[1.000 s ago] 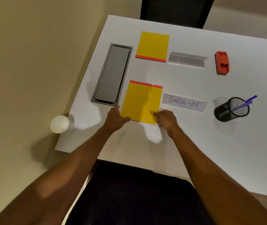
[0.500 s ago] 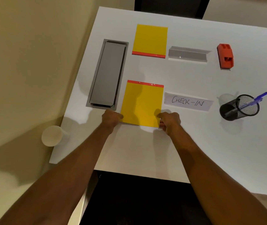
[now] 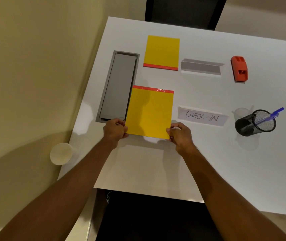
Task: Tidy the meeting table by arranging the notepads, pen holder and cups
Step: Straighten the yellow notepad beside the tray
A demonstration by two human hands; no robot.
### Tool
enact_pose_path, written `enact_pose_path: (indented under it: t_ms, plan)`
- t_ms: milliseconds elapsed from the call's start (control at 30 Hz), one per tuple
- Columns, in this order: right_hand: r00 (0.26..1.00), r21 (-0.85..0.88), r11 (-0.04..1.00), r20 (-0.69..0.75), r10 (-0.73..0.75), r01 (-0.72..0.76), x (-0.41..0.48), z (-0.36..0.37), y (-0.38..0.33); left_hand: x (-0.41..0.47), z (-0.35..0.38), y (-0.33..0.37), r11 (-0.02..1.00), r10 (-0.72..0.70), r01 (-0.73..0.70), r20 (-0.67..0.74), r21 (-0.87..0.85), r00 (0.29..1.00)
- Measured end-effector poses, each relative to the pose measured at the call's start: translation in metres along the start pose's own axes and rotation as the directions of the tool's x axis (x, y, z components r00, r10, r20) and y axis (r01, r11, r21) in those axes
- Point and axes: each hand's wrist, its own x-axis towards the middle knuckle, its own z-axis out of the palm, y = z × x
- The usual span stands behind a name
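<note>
A yellow notepad with a red strip along its far edge is lifted a little off the white table; its shadow lies below it. My left hand pinches its near left corner and my right hand pinches its near right corner. A second yellow notepad lies flat farther back, red strip toward me. The black mesh pen holder with a blue pen stands at the right. A white paper cup sits at the table's near left corner.
A grey cable tray lid is set into the table at the left. A "CHECK-IN" name tent and a second grey name tent lie right of the pads. An orange stapler-like object sits far right. Dark chairs stand at both table ends.
Both hands have closed on the near notepad's corners and raised its near edge off the table; it had been lying flat under my fingertips.
</note>
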Motion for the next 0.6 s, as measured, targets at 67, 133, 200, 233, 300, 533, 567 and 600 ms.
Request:
enact_pose_path:
  t_ms: [67,133,200,233,300,533,567,600]
  plan:
    - [0.998,0.013,1.000,0.066,-0.020,0.019,-0.005,0.012,-0.004,0.000,-0.016,0.002,0.999,0.042,-0.042,-0.041,0.011,0.998]
    - [0.992,-0.008,0.999,0.117,-0.041,0.042,-0.011,0.028,-0.008,0.001,-0.034,0.006,0.997,0.071,-0.069,-0.079,0.023,0.994]
    - [0.991,-0.002,0.998,0.124,-0.055,0.055,-0.014,0.047,-0.011,0.003,-0.052,0.009,0.997,0.075,-0.070,-0.105,0.044,0.992]
    - [0.991,0.003,0.998,0.125,-0.057,0.057,-0.016,0.058,-0.011,0.005,-0.061,0.011,0.996,0.072,-0.065,-0.115,0.056,0.991]
    - [0.991,0.003,0.998,0.119,-0.060,0.060,-0.020,0.080,-0.011,0.010,-0.079,0.013,0.994,0.065,-0.054,-0.125,0.096,0.990]
    - [0.990,-0.074,0.994,0.121,-0.070,0.079,-0.025,0.141,-0.007,0.015,-0.120,0.016,0.778,0.269,-0.125,-0.147,0.616,0.952]
    - [0.989,-0.083,0.993,0.125,-0.074,0.085,-0.025,0.146,-0.005,0.015,-0.119,0.014,0.697,0.330,-0.147,-0.132,0.702,0.935]
    - [0.989,-0.085,0.992,0.129,-0.077,0.089,-0.024,0.151,-0.003,0.014,-0.118,0.012,0.612,0.391,-0.170,-0.109,0.772,0.914]
